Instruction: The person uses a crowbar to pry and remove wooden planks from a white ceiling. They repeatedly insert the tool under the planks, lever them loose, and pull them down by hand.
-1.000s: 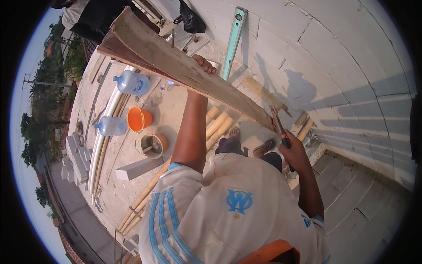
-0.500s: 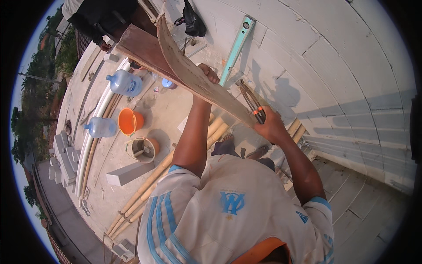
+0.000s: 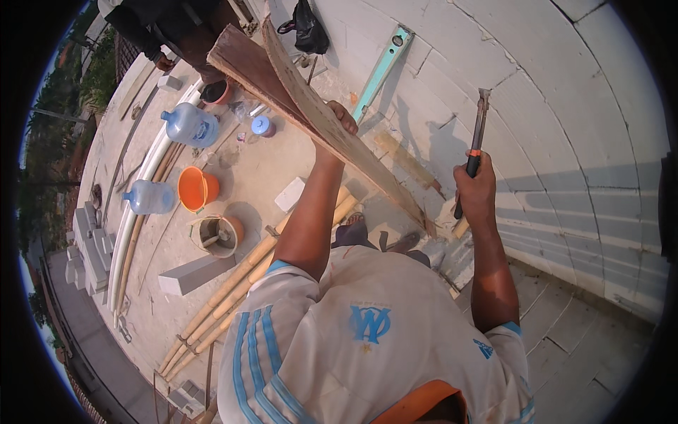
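Observation:
My left hand (image 3: 342, 118) is closed on the edge of a pair of long wooden boards (image 3: 248, 62), joined along one side and spread apart at the far end. The boards slant from the far left down toward the wall, their near end low by my feet. In my right hand (image 3: 477, 185) is a pair of pincers (image 3: 480, 127) with black and orange grips, held upright with the metal head at the top. It is apart from the boards, in front of the block wall. My left palm is hidden behind the boards.
A turquoise spirit level (image 3: 381, 74) leans on the pale block wall (image 3: 565, 113). To the left are an orange bucket (image 3: 198, 189), a mortar bucket (image 3: 233, 239), water jugs (image 3: 191, 126), bamboo poles (image 3: 244, 286) and a white block (image 3: 194, 277). Another person (image 3: 176, 32) stands at the far left.
My right hand has moved right and up with the pincers, away from the boards, turning them upright. The boards have shifted slightly right, and their near end now shows.

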Demonstrator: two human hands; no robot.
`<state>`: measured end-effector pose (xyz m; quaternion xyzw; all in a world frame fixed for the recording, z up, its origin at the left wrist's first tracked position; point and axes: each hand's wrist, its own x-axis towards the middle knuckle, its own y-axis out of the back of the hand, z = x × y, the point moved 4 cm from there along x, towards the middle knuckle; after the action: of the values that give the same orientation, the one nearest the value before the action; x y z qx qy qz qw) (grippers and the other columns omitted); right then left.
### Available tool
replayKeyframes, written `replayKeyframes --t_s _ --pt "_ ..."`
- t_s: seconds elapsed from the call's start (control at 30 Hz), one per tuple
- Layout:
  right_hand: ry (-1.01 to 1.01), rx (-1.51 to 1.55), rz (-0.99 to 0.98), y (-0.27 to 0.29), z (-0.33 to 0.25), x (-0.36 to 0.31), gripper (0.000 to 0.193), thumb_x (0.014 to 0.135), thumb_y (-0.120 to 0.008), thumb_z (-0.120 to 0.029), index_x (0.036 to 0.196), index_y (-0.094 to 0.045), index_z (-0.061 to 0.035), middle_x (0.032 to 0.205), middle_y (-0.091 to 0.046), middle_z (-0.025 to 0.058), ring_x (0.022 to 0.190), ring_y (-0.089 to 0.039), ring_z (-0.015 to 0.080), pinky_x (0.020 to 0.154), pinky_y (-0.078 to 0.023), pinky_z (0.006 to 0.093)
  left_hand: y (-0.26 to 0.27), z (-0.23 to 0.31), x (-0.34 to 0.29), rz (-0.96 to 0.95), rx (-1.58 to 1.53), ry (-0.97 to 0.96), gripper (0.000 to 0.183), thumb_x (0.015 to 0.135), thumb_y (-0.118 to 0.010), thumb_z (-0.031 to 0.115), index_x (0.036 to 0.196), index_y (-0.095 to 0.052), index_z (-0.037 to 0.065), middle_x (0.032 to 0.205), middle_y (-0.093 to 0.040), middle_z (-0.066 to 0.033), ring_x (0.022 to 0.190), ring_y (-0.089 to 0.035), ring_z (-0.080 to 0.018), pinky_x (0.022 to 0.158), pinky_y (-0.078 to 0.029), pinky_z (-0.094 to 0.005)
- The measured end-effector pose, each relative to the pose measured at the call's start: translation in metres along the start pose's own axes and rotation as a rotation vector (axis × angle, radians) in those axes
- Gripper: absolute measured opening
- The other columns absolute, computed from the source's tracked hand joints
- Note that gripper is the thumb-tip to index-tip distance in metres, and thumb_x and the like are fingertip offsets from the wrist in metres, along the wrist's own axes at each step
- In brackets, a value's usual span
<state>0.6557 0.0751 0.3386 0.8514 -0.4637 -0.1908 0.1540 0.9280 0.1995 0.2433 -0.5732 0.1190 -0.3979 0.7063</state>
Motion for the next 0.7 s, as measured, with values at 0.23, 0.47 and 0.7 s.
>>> replayKeyframes --t_s 0.23,0.47,0.7 --pt "-0.001 -0.677 -0.492 -0.034 0.011 -0.013 0.041 0.079 -0.062 -0.012 0.115 -0.047 -0.0004 0.081 -0.062 0.0187 0.075 -0.065 0.0334 0.071 -0.051 0.0412 0.009 -0.005 -0.006 0.113 0.118 0.024 0.041 0.094 -0.056 0.046 0.082 -0.053 0.007 0.064 -0.054 -0.007 0.056 -0.056 -0.0215 0.055 -0.048 -0.0329" --pt "0.08 0.25 0.178 0.0 -0.02 -0.011 0.038 0.086 -0.057 -0.006 0.119 -0.04 0.0003 0.08 -0.056 0.0074 0.069 -0.059 0.0161 0.064 -0.049 0.0299 0.006 -0.015 -0.005 0.223 0.128 0.023 0.041 0.093 -0.056 0.047 0.081 -0.052 0.008 0.063 -0.053 -0.0064 0.054 -0.055 -0.0218 0.053 -0.047 -0.0328" --pt "0.049 -0.305 -0.225 -0.004 0.025 -0.002 0.039 0.08 -0.064 -0.016 0.113 -0.048 -0.0011 0.08 -0.059 0.0149 0.072 -0.061 0.0284 0.069 -0.049 0.0378 0.002 -0.013 -0.007 -0.01 0.013 0.071 0.029 0.096 -0.056 0.033 0.086 -0.055 0.006 0.071 -0.057 -0.0081 0.065 -0.059 -0.0234 0.059 -0.051 -0.0355"
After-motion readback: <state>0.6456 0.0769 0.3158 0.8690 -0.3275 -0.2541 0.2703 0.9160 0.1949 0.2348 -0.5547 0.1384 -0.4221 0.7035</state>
